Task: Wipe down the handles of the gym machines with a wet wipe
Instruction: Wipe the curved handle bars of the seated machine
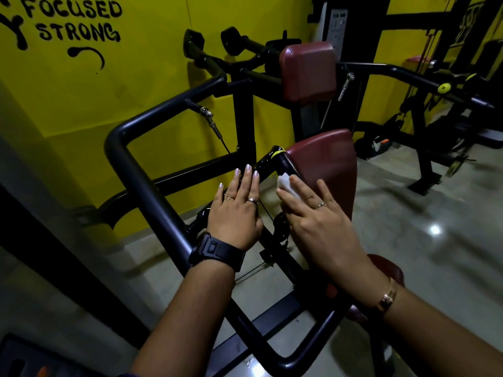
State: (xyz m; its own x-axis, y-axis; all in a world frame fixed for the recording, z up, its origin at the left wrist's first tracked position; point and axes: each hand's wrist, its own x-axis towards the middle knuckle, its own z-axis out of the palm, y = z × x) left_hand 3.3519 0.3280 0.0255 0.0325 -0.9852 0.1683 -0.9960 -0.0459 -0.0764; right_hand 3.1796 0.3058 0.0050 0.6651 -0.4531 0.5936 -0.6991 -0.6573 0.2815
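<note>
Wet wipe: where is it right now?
Head view, just right of centre: the wet wipe lies under the right hand, against the dark edge of the maroon pad, beside the left hand.

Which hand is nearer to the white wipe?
Right. The right hand presses the wipe under its fingers against the edge of the maroon pad; the left hand lies flat to its left, not touching it.

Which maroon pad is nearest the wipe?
The lower maroon vinyl pad, beside the white wet wipe under the right hand; the upper maroon pad and seat lie farther off.
</note>
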